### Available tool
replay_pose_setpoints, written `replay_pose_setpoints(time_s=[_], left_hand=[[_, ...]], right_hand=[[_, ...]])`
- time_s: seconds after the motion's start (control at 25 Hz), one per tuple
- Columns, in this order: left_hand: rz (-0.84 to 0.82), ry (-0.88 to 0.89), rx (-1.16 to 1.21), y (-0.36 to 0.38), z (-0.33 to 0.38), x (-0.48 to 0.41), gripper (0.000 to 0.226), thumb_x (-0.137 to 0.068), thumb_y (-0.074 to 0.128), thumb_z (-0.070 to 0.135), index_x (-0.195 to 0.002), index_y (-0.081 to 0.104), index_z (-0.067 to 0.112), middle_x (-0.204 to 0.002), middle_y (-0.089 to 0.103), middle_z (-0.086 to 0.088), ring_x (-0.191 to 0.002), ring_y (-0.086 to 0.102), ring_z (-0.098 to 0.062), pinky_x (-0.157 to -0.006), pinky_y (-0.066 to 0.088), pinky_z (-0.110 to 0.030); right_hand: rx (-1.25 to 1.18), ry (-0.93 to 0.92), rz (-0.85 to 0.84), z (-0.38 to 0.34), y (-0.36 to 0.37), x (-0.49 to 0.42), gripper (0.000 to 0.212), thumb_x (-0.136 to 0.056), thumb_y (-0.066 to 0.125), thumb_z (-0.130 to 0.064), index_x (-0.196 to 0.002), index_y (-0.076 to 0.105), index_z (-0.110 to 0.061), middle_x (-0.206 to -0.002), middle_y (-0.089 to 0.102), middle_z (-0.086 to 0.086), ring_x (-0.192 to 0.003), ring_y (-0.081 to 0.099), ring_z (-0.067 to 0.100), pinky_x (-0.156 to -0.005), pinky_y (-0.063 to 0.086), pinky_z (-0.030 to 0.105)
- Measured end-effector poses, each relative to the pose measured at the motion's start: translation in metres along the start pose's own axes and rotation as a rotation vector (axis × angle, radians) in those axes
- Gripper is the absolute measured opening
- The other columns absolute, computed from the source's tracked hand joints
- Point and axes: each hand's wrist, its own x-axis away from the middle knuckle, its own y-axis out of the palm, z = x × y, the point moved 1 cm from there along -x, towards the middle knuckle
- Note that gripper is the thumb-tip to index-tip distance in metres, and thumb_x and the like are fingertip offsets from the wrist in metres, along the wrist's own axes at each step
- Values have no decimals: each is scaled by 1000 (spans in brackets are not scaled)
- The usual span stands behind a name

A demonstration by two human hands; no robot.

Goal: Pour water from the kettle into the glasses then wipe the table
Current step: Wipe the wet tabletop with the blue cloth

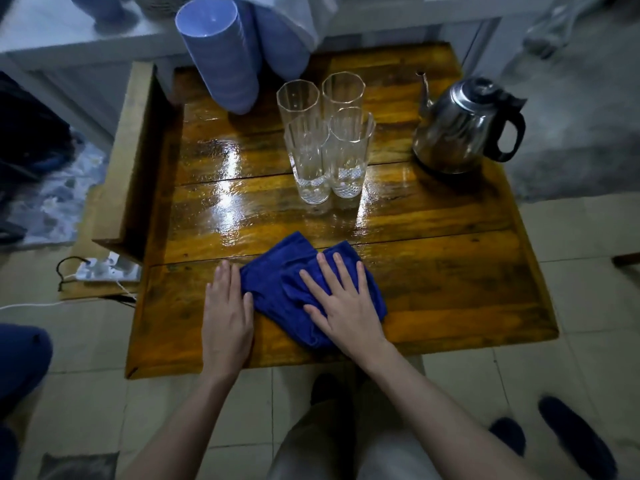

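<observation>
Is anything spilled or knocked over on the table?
Maybe a spill: the table shines as if wet beside the glasses. Nothing is knocked over; the glasses and kettle stand upright. The blue cloth lies crumpled under the right hand.

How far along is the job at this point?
Pouring looks done: the kettle stands set down, and the near glasses seem to hold some water. In hand: right hand presses the blue cloth on the table, left hand beside it. Left: the glossy, wet-looking middle.

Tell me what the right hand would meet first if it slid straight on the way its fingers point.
Most likely the near-left glass: the right hand, flat on the blue cloth, points at it, with only bare table between.
</observation>
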Motion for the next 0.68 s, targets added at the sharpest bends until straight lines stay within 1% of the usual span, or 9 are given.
replay_pose_setpoints(time_s=[0.08, 0.2, 0.28, 0.32, 0.4, 0.48, 0.68], left_hand=[[-10, 12, -18, -3, -11, 4, 57, -102, 23, 35, -153, 21, 9, -162, 18, -7, -150, 10, -16, -123, 12, -39], [0, -5, -64, -2, -12, 3, 56, -102, 21, 31, -153, 20, 7, -161, 18, -9, -150, 11, -18, -123, 13, -40], [3, 7, -130, 0, -12, 5, 56, -102, 17, 27, -153, 18, 5, -162, 15, -10, -151, 9, -20, -123, 13, -40], [8, 5, -144, 1, -13, 7, 55, -102, 17, 25, -153, 16, 5, -162, 14, -10, -151, 7, -20, -123, 12, -41], [28, -70, -108, 1, -17, 9, 54, -103, 20, 23, -154, 16, 6, -163, 12, -8, -151, 4, -17, -123, 9, -39], [61, -135, -59, 0, -16, 7, 53, -104, 23, 23, -154, 17, 7, -163, 13, -7, -151, 4, -14, -123, 8, -38], [62, -121, -81, 1, -15, 5, 52, -104, 25, 23, -154, 18, 7, -162, 14, -8, -151, 6, -17, -123, 10, -39]], right_hand=[[15, -107, -30, -5, 0, -7, 57, -98, 28, -52, -152, 25, -31, -162, 18, 8, -150, 10, 33, -114, 13, 62], [9, -342, -112, -24, 4, -30, 56, -100, 20, -53, -153, 19, -34, -163, 11, 4, -150, 2, 31, -115, 3, 61], [21, -428, -135, -44, 7, -44, 58, -99, 23, -54, -153, 17, -35, -164, 9, 3, -150, 0, 30, -115, 2, 62], [28, -436, -142, -52, 8, -50, 61, -97, 25, -57, -153, 16, -35, -164, 8, 3, -150, 0, 30, -115, 3, 62], [53, -428, -138, -60, 10, -58, 65, -94, 28, -60, -153, 15, -36, -164, 6, 3, -151, 0, 29, -115, 2, 64], [58, -400, -113, -59, 9, -60, 63, -95, 30, -57, -153, 16, -37, -164, 8, 2, -151, 2, 28, -115, 3, 64], [41, -331, -104, -56, 9, -58, 56, -99, 31, -46, -152, 16, -40, -164, 8, -1, -151, 2, 23, -117, 7, 60]])
